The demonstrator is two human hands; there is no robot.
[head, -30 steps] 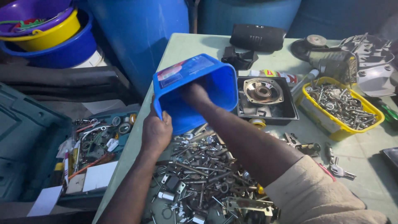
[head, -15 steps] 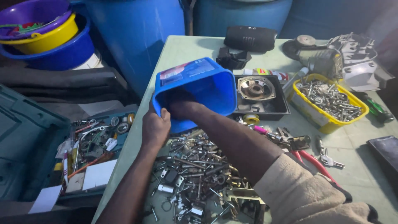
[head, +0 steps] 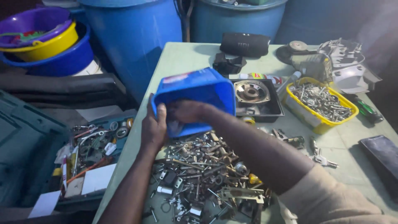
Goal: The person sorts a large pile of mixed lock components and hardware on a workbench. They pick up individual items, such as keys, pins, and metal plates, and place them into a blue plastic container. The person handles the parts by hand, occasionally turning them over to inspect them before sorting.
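Observation:
A blue plastic tub [head: 199, 93] is tipped on its side over the pale green table [head: 182, 58], its mouth facing me. My left hand [head: 152, 129] grips the tub's left rim. My right hand [head: 184, 113] reaches inside the tub; its fingers are partly hidden, so what they touch cannot be told. Below the tub lies a heap of screws, bolts and small metal parts [head: 203, 174].
A black tray with a round metal part [head: 253, 93] and a yellow tub of screws [head: 321, 103] sit to the right. Keys [head: 321, 157] and a dark flat slab [head: 383, 155] lie nearby. Blue barrels [head: 132, 37] stand behind; an open toolbox [head: 87, 157] is at left.
The tub has tilted a little further over the heap. My right hand has stayed inside it and my left hand has kept hold of the rim.

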